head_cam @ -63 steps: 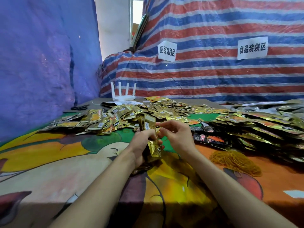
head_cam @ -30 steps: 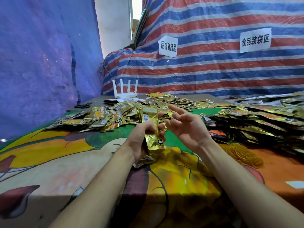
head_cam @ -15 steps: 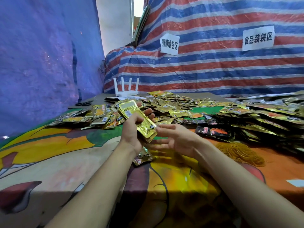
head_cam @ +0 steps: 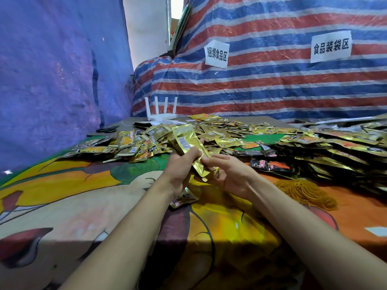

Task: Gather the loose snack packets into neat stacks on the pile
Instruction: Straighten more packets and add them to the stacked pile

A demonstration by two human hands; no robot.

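Note:
A small stack of gold foil snack packets [head_cam: 186, 142] is held tilted above the table, its top end pointing up and left. My left hand [head_cam: 181, 166] grips the stack around its middle from the left. My right hand [head_cam: 228, 174] lies palm up under the stack's lower end, fingers touching it from the right. Behind my hands spreads a wide heap of loose gold packets [head_cam: 219, 132]. A lower pile of gold and dark packets [head_cam: 326, 151] fills the right side. One packet [head_cam: 184, 198] lies on the cloth under my left wrist.
A bunch of orange rubber bands [head_cam: 303, 192] lies right of my right forearm. A white router [head_cam: 161, 115] stands at the table's far edge, with black scissors [head_cam: 106, 129] to its left. A cartoon-printed cloth [head_cam: 94, 195] covers the table. Tarpaulin walls close in behind and left.
My left hand has turned the stack from upright to tilted up-left. My right hand has gone from open beside it to cupping under its lower end.

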